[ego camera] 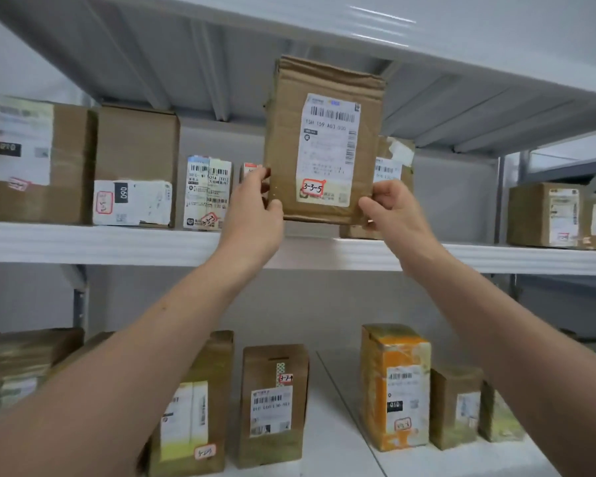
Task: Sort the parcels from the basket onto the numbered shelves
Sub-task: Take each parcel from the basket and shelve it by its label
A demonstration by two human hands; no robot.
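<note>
A brown cardboard parcel (324, 139) with a white shipping label and a red tag reading 3-3-5 is held upright just above the upper shelf (100, 241). My left hand (255, 208) grips its lower left edge. My right hand (389, 208) grips its lower right corner. The parcel hangs in the gap between a small white-labelled parcel (208, 192) on the left and a brown parcel (394, 160) partly hidden behind it. The basket is not in view.
Two large brown boxes (31, 160) (135, 166) stand at the upper shelf's left, more boxes (544, 215) at its right. The lower shelf (341, 442) carries several parcels, including an orange box (396, 387) and a brown box (274, 404). Another shelf board (393, 25) runs overhead.
</note>
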